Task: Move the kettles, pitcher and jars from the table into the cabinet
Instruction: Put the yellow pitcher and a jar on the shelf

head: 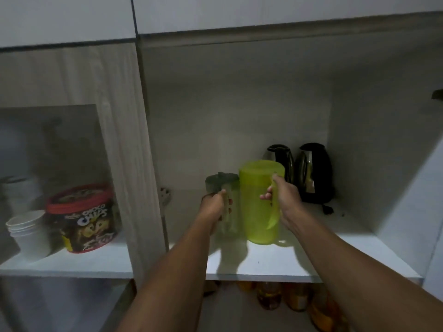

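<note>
A lime-green plastic pitcher (260, 202) stands on the white cabinet shelf (311, 255). My right hand (282, 197) is closed around its handle on the right side. Just left of it is a clear jar with a dark green lid (231, 188), and my left hand (214, 204) grips its side. Both sit in the open middle compartment. Behind the pitcher, at the back right of the shelf, two black and steel kettles (280, 161) (315, 171) stand side by side.
A wood-grain divider (134, 164) separates the left compartment, which holds a Choco Chips tub (84, 216) and stacked white cups (28, 233). Bottles of amber liquid (287, 298) stand below the shelf. A white side wall (407, 188) bounds the right.
</note>
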Motion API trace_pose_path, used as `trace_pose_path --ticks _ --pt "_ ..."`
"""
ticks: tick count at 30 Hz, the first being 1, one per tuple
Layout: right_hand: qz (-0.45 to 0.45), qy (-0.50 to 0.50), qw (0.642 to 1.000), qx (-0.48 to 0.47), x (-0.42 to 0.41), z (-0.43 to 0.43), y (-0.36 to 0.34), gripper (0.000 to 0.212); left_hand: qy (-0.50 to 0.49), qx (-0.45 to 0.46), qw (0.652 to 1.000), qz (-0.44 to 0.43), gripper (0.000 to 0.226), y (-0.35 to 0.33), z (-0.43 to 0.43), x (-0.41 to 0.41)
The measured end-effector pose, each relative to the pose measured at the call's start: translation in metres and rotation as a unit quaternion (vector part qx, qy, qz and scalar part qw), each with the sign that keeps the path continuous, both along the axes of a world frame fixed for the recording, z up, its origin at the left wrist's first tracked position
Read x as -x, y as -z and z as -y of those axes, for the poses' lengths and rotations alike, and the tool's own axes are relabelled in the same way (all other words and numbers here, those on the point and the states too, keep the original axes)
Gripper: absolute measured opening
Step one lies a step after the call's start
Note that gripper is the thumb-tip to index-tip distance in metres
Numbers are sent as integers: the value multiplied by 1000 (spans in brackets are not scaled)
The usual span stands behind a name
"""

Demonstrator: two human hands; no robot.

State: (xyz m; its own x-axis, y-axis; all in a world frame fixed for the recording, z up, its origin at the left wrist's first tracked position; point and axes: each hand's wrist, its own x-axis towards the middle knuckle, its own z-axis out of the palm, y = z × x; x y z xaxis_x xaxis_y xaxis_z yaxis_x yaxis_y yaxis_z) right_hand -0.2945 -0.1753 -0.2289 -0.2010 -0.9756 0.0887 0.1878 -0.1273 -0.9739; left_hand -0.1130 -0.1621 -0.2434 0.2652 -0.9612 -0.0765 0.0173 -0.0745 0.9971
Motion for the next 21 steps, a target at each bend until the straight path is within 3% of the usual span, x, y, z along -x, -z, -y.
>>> trace_pose_path --ticks 10,14,21 --pt "-69 -60 996 -7 -29 114 -10 48 -36 -19 999 -7 19 -3 96 -16" --pt "-76 -66 995 -5 -33 157 -11 48 -44 -37 998 7 27 -11 137 -19" --pt "-90 -62 994 0 -36 214 -17 56 -4 -64 998 6 28 -6 188 -18"
